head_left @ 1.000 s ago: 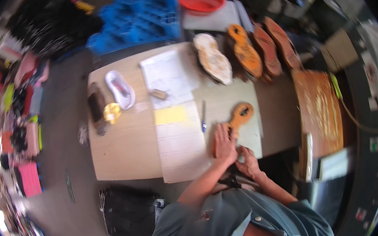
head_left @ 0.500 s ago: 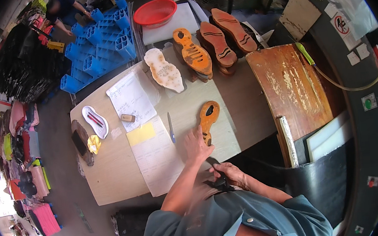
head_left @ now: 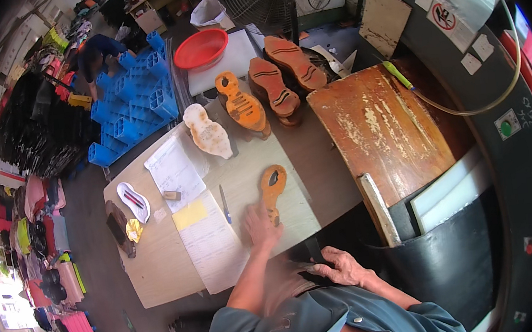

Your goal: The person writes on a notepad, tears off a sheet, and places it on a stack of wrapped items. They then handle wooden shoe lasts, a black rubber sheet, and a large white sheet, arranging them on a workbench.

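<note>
An orange, sole-shaped plate point(head_left: 273, 184) with a dark hole near its far end lies on the pale table. My left hand point(head_left: 263, 226) grips its near end and left edge, the fingers slightly blurred. Close to my body, past the table's front edge, my right hand point(head_left: 345, 268) has its fingers closed on a dark strip point(head_left: 313, 248). Most of that strip blends into the dark background. A blue pen-like tool point(head_left: 225, 204) rests left of the orange plate, beside written sheets point(head_left: 213, 246).
Behind stand a whitish sole shape point(head_left: 206, 131), a stacked orange sole mould point(head_left: 241, 104) and reddish ones point(head_left: 272, 86). A red basin point(head_left: 200, 49) sits farther back. A worn wooden board point(head_left: 379, 134) is at right. Another person point(head_left: 98, 54) bends by a blue pallet point(head_left: 122, 97).
The whole view has shifted, moving the table's things leftward. My left hand stays at the orange plate. My right hand now sits slightly farther from my left hand, still at the dark strip.
</note>
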The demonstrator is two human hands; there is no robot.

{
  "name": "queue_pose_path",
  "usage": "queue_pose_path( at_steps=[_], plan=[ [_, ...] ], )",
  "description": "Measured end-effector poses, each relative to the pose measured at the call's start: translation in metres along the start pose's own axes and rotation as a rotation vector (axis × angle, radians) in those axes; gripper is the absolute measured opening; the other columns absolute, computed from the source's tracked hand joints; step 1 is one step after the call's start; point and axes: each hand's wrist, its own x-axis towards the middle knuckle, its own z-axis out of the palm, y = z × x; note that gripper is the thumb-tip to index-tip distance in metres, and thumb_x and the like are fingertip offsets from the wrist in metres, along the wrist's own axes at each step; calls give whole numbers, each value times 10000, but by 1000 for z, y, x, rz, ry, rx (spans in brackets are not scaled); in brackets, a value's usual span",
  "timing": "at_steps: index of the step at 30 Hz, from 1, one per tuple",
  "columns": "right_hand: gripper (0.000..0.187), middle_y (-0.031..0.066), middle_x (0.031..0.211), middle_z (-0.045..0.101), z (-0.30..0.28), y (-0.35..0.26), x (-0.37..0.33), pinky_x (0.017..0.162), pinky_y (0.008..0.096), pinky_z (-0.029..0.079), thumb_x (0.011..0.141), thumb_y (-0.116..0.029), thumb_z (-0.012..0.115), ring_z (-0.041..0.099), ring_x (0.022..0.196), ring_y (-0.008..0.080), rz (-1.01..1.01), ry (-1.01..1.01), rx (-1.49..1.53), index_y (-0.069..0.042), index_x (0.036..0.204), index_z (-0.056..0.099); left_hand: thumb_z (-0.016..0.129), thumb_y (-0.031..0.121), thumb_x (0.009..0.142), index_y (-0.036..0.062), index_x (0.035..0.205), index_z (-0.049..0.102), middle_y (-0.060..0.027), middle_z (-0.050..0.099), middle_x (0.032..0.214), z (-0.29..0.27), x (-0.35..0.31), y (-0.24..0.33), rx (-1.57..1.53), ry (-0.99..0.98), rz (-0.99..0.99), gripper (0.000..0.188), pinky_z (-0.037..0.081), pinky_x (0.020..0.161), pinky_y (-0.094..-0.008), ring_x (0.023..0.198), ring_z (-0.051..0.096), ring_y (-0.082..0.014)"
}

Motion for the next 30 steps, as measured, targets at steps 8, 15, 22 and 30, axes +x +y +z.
queue_pose_path(
  at_steps=[8, 15, 22, 30],
  plan=[
    [344, 193, 1082, 696, -28, -8, -32, 890, 458, 573, 992, -233, 699, 690, 1006, 402, -29, 161, 1, 8, 1237, 714, 762, 231, 953, 4, 1397, 584, -257, 617, 1388, -3, -42, 37, -414, 206, 234, 529, 446, 1129, -525, 1348, 554, -437],
    [161, 150, 921, 702, -31, -24, -67, 682, 365, 568, 967, -61, 721, 702, 803, 290, -111, 427, -9, 16, 1103, 761, 645, 202, 1069, 31, 1318, 674, -171, 736, 1263, -40, -109, 118, -816, -195, 297, 304, 571, 980, -393, 1135, 728, -286],
    [90, 124, 866, 705, -19, -32, -116, 694, 329, 531, 976, -16, 683, 681, 757, 225, 52, 829, -42, 30, 1009, 753, 649, 58, 1053, 14, 1317, 668, -109, 737, 1191, -83, -105, 158, -1090, -215, 659, 269, 583, 901, -310, 1041, 721, -177],
    [84, 128, 856, 701, 43, -59, -130, 671, 341, 525, 970, -9, 692, 672, 724, 224, 72, 836, -82, 26, 1010, 757, 574, 95, 1100, -7, 1281, 665, -129, 717, 1131, -217, -107, 185, -1585, -265, 891, 227, 560, 940, -349, 1028, 696, -201]
  ],
)
